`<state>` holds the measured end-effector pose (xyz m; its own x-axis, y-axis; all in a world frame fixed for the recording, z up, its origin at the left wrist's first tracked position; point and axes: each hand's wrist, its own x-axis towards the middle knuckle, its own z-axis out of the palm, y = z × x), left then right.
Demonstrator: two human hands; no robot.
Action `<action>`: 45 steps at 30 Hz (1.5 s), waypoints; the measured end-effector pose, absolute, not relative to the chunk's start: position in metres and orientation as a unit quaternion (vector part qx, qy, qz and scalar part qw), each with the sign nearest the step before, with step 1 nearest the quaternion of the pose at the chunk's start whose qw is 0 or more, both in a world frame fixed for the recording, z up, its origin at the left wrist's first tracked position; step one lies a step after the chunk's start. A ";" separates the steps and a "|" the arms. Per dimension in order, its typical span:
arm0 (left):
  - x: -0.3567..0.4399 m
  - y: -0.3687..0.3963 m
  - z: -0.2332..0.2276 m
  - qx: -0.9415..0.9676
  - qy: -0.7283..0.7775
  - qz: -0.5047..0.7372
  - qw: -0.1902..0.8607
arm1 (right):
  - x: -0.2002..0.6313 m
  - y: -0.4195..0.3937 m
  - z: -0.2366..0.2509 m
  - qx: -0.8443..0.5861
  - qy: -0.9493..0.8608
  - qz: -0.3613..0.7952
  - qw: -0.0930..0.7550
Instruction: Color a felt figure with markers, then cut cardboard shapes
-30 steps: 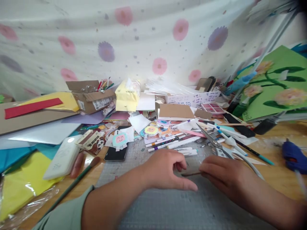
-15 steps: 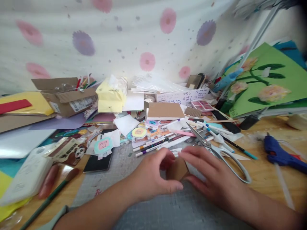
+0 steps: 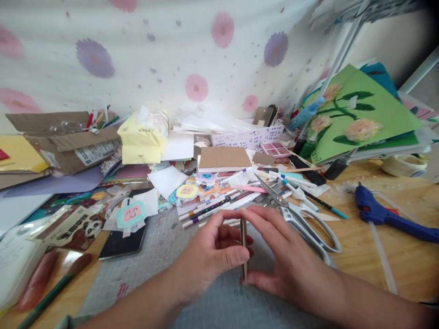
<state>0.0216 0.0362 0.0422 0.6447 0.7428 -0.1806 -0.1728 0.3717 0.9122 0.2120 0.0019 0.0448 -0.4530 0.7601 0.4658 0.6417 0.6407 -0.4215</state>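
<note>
Grey cutting mat (image 3: 206,301) is the landmark, lying on a wooden desk (image 3: 404,256). Behind the mat: floral cloth (image 3: 171,50) as backdrop, open cardboard box (image 3: 65,137) far back-left, yellow tissue pack (image 3: 142,137) back-centre, green flower card (image 3: 356,114) leaning back-right. Blue glue gun (image 3: 384,212) well right of the mat. Scissors (image 3: 302,219) at the mat's right edge, blades apart, just beside the right hand. Row of markers (image 3: 212,208) along the mat's far edge. Black phone (image 3: 121,242) at its left edge. Over the mat's middle: left hand (image 3: 209,260) and right hand (image 3: 288,265), both pinching a thin brown cardboard piece (image 3: 243,246), seen edge-on, standing upright; left thumb on its near face, right fingers along top and bottom ends
</note>
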 end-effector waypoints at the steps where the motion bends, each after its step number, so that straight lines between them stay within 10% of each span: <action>1: 0.022 0.036 0.042 0.471 0.293 0.296 0.777 | 0.211 0.001 0.045 -0.411 -0.848 0.099 0.320; 45: 0.024 0.026 0.053 0.451 0.297 0.258 0.801 | 0.224 -0.023 0.049 -0.420 -0.830 0.083 0.359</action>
